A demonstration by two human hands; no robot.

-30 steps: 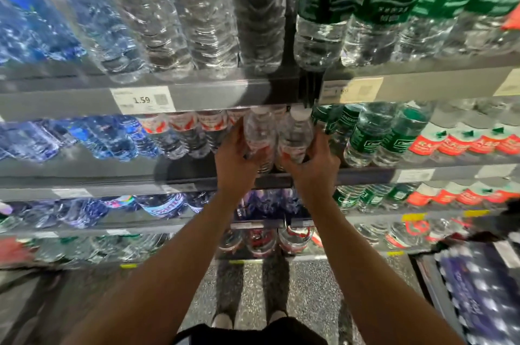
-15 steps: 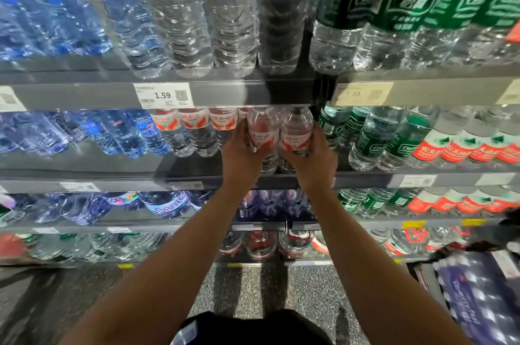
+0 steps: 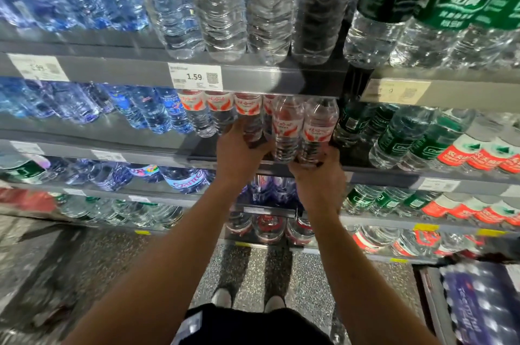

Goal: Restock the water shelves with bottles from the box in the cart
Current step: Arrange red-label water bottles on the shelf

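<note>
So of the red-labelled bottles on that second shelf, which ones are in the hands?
The two rightmost bottles, beside the green-labelled bottles; the left hand and right hand support them from below. The others stand untouched.

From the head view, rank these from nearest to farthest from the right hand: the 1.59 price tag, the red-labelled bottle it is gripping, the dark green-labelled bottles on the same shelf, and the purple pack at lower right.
1. Red-labelled bottle, gripped by the right hand.
2. Dark green-labelled bottles, just to its right.
3. 1.59 price tag, upper left, on the shelf edge above.
4. Purple pack, far lower right.
</note>
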